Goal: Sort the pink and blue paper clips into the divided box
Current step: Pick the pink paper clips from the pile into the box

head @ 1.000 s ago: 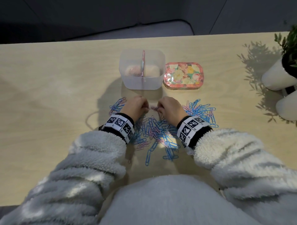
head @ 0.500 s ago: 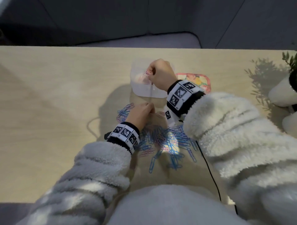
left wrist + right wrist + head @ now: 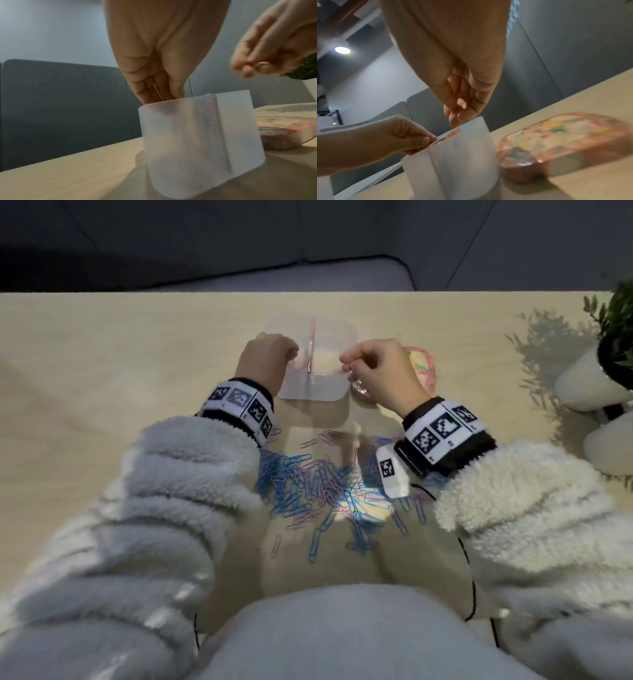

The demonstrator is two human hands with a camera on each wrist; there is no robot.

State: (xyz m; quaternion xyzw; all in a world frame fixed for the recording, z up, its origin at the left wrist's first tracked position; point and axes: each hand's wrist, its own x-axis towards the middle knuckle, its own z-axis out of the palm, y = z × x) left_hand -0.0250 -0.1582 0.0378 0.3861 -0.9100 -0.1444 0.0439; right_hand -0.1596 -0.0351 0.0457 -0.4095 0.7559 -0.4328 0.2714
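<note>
The mixed pile of pink and blue paper clips (image 3: 318, 491) lies on the desk (image 3: 102, 371) nearest the person. Beyond it, both hands hover over the divided box (image 3: 317, 364): the left hand (image 3: 265, 361) with fingertips pressed together at the left compartment's rim, the right hand (image 3: 380, 371) curled. I cannot tell whether either pinches a clip. A clip let go near the divider could land in the wrong compartment.
</note>
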